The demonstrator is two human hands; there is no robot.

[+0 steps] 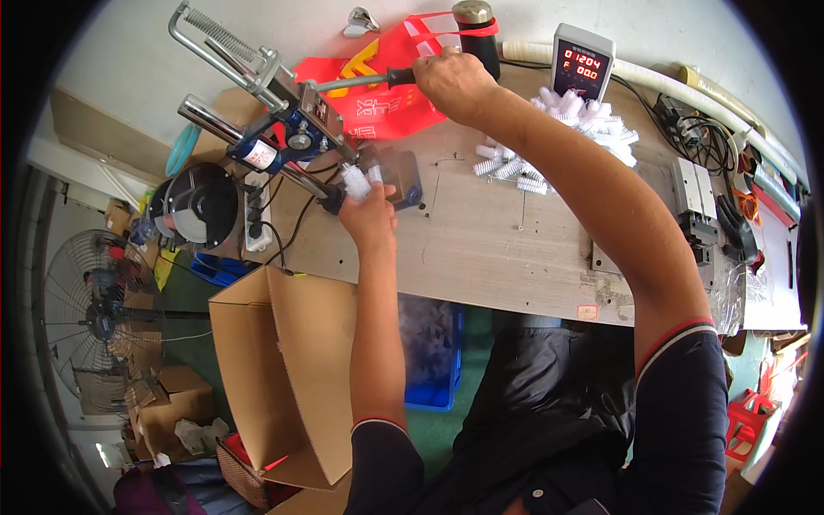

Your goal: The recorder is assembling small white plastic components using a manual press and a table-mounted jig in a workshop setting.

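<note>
My right hand (455, 84) is wrapped round the black grip of a lever (356, 82) on a blue and chrome hand press (300, 129). Low at the press head, my left hand (371, 219) pinches a white ribbed plastic tube (354, 182). Its fingers are closed, and part of the tube is hidden by them and by the press. A heap of similar white ribbed tubes (592, 129) lies to the right on the worktable (481, 249), partly behind my right forearm.
A digital counter (584, 62) stands behind the heap. A red bag (390, 107) and a dark flask (476, 39) are at the back. Metal blocks (693, 202) and cables sit right. Below are an open cardboard box (283, 369), a blue crate (442, 395) and a fan (103, 318).
</note>
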